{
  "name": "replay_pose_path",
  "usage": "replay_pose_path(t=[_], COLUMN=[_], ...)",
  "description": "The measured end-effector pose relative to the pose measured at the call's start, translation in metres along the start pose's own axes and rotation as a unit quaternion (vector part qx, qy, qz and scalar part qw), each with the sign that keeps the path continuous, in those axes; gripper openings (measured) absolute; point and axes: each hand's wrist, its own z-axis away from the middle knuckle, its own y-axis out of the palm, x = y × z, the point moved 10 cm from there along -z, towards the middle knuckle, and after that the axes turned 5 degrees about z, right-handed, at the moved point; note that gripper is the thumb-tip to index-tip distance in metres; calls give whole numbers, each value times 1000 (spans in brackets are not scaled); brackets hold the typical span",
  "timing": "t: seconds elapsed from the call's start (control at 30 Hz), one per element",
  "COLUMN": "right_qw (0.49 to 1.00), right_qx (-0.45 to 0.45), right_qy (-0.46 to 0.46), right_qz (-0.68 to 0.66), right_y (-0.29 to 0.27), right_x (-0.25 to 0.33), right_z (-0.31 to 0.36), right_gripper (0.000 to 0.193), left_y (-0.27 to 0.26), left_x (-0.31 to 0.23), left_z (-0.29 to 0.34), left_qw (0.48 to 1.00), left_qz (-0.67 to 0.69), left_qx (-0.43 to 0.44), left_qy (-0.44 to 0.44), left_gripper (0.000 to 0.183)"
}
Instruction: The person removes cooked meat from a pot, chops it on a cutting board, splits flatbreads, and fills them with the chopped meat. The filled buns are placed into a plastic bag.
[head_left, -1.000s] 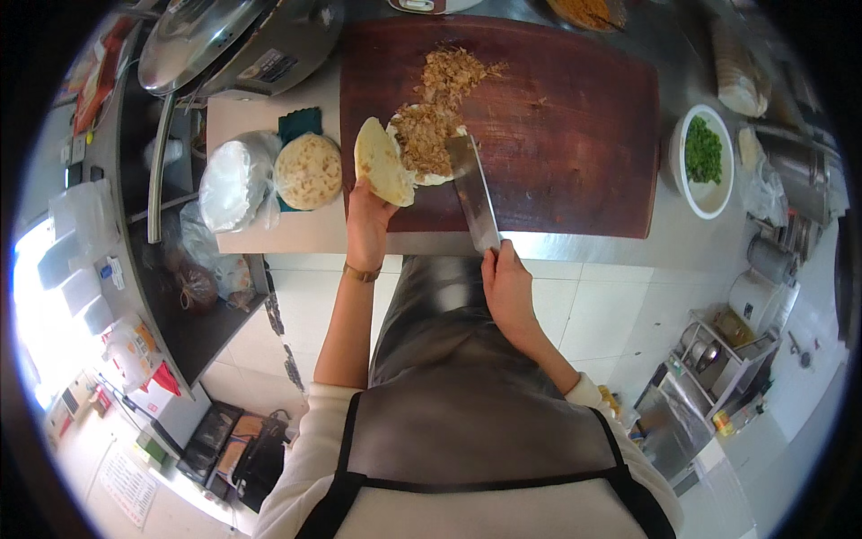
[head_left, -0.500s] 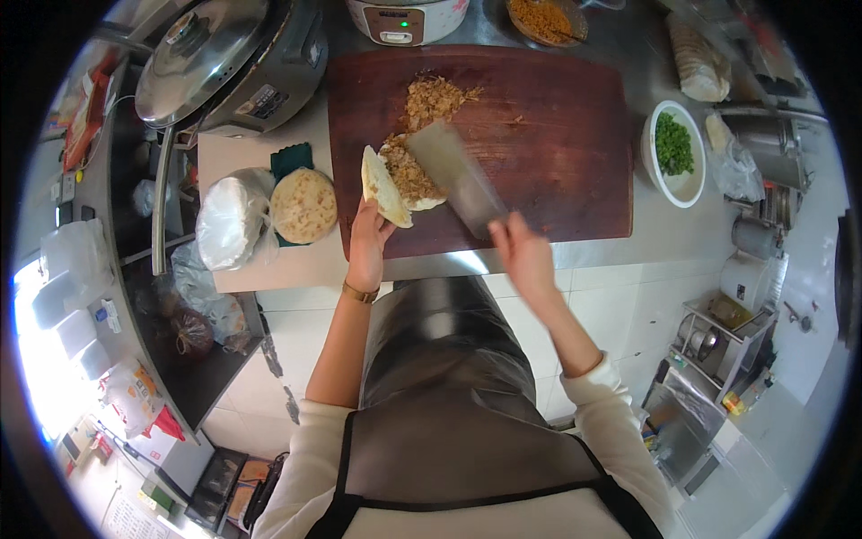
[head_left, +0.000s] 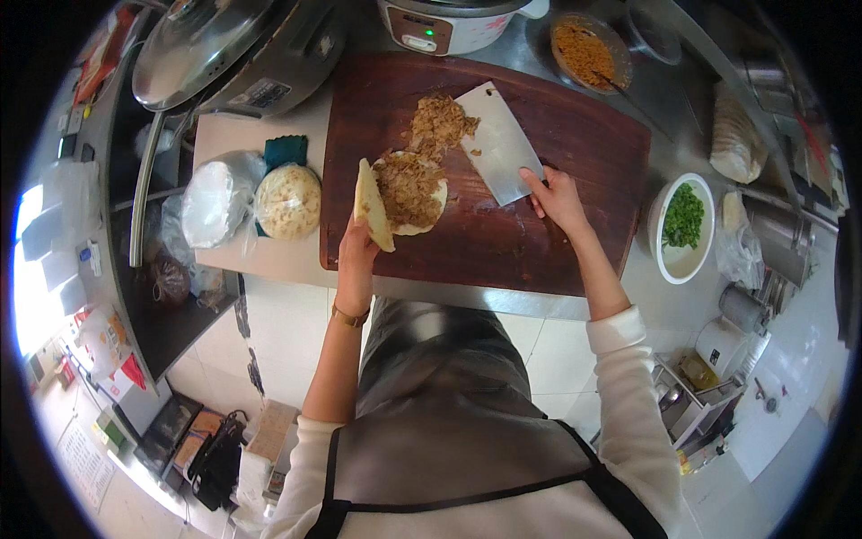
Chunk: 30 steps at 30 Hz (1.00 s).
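My left hand (head_left: pixel 357 247) grips a split flatbread (head_left: pixel 372 208) at the left front of the dark red cutting board (head_left: pixel 575 135). The bread lies spread open, its upper half tilted up against my fingers. Chopped brown meat (head_left: pixel 409 187) covers its lower half. My right hand (head_left: pixel 558 201) is closed on a cleaver (head_left: pixel 503 148), the broad blade lying low over the board. The blade's left edge is beside a pile of chopped meat (head_left: pixel 440 121) behind the bread. The handle is mostly hidden by my fingers.
Left of the board sit a whole flatbread (head_left: pixel 288 203) and a plastic-wrapped bundle (head_left: pixel 215 202); a large lidded pan (head_left: pixel 260 72) stands behind them. A white cooker (head_left: pixel 458 31) and a bowl of orange crumbs (head_left: pixel 588 52) are at the back. A white bowl (head_left: pixel 661 242) of chopped greens stands right.
The cleaver has moved off the meat in the bread, back and right to the loose pile. The flatbread's filling is now uncovered. My view has shifted slightly.
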Motion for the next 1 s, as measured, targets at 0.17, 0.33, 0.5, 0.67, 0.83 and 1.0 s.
replay_pose_path(t=[0.17, 0.33, 0.5, 0.67, 0.83, 1.0], right_qw=[994, 989, 989, 988, 992, 971], right_qx=[85, 138, 91, 30, -115, -198], right_qy=[21, 53, 86, 115, 52, 17], right_qz=[65, -21, -76, -102, -5, 136], right_y=[21, 32, 25, 83, 148, 147], right_x=[9, -6, -10, 5, 35, 78], right_z=[-2, -1, 40, 122, 144, 160], right_gripper=[41, 40, 37, 32, 32, 30], left_y=[2, 3, -4, -15, 7, 60], left_x=[-1, -7, -12, -10, -30, -29], left_z=[1, 1, 4, 4, -8, -25], left_qw=[998, 999, 999, 995, 929, 800], left_qz=[-59, -50, 46, 86, -315, -460], left_qx=[-14, -10, 15, 55, 94, 69], left_qy=[-1, -5, 8, 5, 168, 378], left_gripper=[53, 56, 55, 53, 58, 51])
